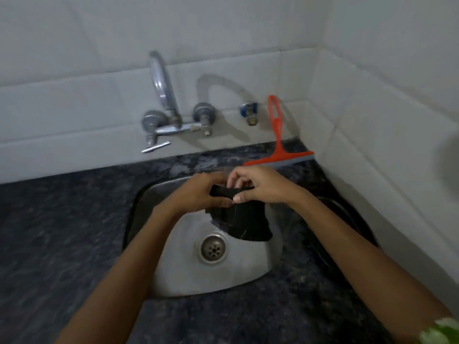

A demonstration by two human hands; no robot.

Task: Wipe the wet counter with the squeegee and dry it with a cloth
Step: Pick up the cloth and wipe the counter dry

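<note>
You have the dark cloth (pixel 239 219) bunched between both hands over the steel sink (pixel 223 274), its loose end hanging down toward the drain (pixel 213 248), which sits at about 7 o'clock from the hanging tail. Your left hand (pixel 201 192) closes around the cloth's upper fold from the 9 o'clock side, and your right hand (pixel 258 186) pinches the same fold from 3 o'clock, thumb underneath and fingers curled over the top; both grips are pressed onto the fabric, none spread. It looks as though you are wringing or refolding the cloth, so I judge you are in the drying half of the job. The orange squeegee (pixel 279 145) stands set aside at about 1 o'clock from your hands, blade on the back strip of the counter (pixel 62 232) and handle leaning on the white tiled wall (pixel 360 108), well apart from either grip. Whether the dark stone is wet or dry I cannot tell; its mottled surface hides any film. The tap (pixel 164 103) sits at 11 o'clock, with no water visibly running.
</note>
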